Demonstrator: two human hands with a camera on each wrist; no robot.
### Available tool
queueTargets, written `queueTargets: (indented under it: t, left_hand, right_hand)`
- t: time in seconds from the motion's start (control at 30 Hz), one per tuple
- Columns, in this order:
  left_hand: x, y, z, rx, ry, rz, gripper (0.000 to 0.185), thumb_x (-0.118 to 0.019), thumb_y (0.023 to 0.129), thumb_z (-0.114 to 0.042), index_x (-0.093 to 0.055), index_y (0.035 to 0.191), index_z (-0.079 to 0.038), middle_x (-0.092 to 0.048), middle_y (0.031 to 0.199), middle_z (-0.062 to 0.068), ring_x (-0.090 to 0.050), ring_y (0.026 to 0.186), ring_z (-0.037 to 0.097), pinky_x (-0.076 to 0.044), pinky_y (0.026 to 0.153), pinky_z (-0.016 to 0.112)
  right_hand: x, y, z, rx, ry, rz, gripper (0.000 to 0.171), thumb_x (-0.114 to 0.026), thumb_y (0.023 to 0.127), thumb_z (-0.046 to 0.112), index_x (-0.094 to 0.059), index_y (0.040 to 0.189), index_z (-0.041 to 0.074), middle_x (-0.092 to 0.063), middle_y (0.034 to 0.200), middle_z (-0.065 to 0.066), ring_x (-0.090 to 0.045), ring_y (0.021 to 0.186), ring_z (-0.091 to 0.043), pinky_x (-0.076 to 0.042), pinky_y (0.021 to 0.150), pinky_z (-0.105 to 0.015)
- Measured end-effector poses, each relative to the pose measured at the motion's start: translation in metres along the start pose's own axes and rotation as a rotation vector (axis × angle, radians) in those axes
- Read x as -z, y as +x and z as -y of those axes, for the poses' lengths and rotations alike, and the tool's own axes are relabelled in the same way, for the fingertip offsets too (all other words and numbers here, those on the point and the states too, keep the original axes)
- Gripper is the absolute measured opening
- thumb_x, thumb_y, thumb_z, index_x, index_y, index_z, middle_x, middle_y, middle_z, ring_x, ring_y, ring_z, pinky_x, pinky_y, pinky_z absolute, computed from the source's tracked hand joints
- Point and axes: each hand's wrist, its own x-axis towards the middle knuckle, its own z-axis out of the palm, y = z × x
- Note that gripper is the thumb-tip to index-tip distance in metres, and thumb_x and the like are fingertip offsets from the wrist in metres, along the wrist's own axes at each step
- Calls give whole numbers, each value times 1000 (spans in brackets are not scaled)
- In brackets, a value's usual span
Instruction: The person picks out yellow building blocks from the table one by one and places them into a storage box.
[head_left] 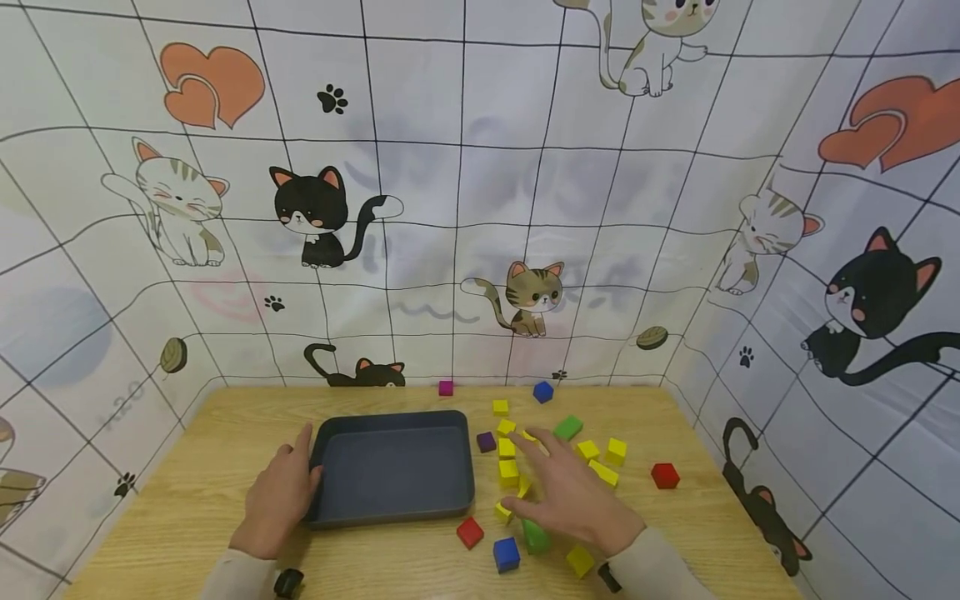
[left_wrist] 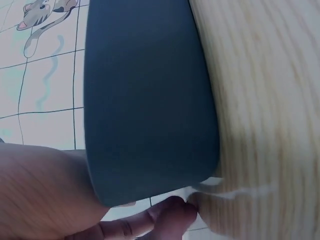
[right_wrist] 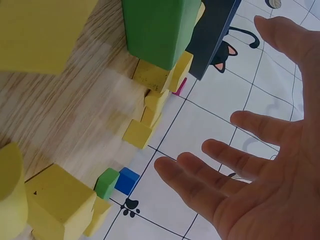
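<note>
A dark grey tray (head_left: 390,498) sits flat on the desk (head_left: 187,483), shallow, with rounded corners and nothing inside. The left hand (head_left: 279,498) rests against its left wall. To its right, small yellow blocks (head_left: 508,472) lie scattered close together. The right hand (head_left: 573,496) hovers just over them, fingers (head_left: 525,443) spread.
</note>
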Motion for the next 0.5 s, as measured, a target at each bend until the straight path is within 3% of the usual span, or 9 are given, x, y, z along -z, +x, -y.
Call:
queueTargets:
  t: [0.13, 0.5]
  left_hand:
    - [-2, 2, 1, -13, -12, 1, 74, -77, 108, -7, -43, 172, 8, -70, 133, 42, -78, 100, 56, -64, 78, 65]
    - [-3, 3, 2, -17, -17, 7, 71, -75, 107, -4, -45, 171, 8, -74, 124, 37, -79, 90, 45, -64, 73, 61]
  right_hand:
    - [1, 0, 4, -8, -1, 22, 97, -89, 95, 67, -55, 174, 24, -49, 181, -17, -57, 159, -50, -54, 122, -74]
    - [-4, 4, 6, 20, -19, 86, 86, -93, 93, 58, -65, 165, 20, -61, 167, -17, -69, 142, -41, -60, 115, -68]
